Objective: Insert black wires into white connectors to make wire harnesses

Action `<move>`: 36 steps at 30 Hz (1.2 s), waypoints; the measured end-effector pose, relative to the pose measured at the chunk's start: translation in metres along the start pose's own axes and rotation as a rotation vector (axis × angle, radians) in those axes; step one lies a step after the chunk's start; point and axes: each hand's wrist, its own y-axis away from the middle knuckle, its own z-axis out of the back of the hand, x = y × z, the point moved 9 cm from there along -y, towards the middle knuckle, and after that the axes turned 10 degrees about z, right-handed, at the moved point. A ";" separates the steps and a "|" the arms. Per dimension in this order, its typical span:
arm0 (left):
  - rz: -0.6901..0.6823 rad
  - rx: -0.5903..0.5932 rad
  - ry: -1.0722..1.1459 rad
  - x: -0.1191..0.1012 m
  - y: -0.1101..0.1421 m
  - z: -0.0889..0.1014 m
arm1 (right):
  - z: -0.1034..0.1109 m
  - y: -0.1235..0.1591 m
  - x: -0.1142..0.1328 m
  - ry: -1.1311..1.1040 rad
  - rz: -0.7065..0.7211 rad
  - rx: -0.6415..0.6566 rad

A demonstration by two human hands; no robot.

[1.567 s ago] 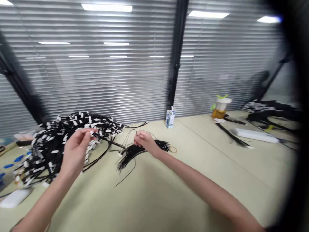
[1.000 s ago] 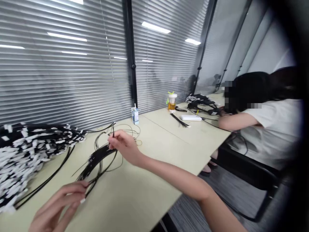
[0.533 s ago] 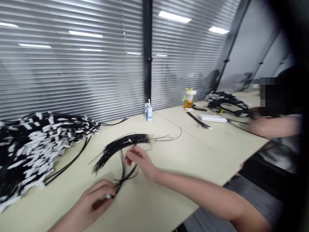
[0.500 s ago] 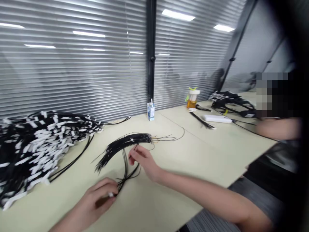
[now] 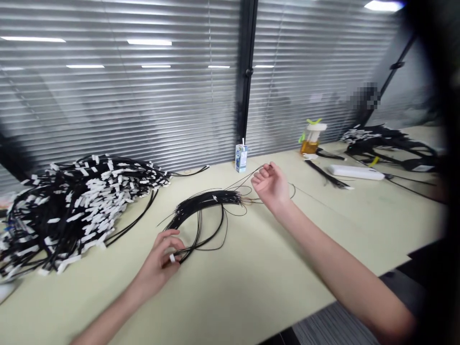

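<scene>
My left hand (image 5: 160,261) rests on the cream table (image 5: 251,282), its fingers pinched on the white-tagged end of a few thin black cables (image 5: 206,235). These cables loop away toward a small curved bundle of black cables (image 5: 201,203) lying mid-table. My right hand (image 5: 270,186) is raised farther back, palm up with fingers curled around a thin black cable that runs back to the bundle's far end.
A large heap of black cables with white tags (image 5: 75,201) fills the left of the table. A small drink carton (image 5: 241,157) stands by the blinds. Farther right are a jar with a white lid (image 5: 311,139), a white power strip (image 5: 355,171) and another cable pile (image 5: 384,141).
My right hand has left the loop beside my left hand and moved back and right, drawing a thin cable out. My left hand stays pinched on the tagged end. The view swung left.
</scene>
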 end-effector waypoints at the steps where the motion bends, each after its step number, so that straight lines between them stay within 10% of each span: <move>1: 0.010 -0.021 0.015 0.002 -0.001 0.003 | 0.007 -0.004 0.001 -0.029 -0.007 -0.016; 11: 0.100 -0.061 0.114 0.008 -0.003 0.008 | 0.052 -0.026 0.001 -0.175 -0.029 -0.125; 36: 0.052 -0.070 0.137 -0.002 0.000 0.007 | 0.047 -0.020 0.002 -0.119 0.015 -0.085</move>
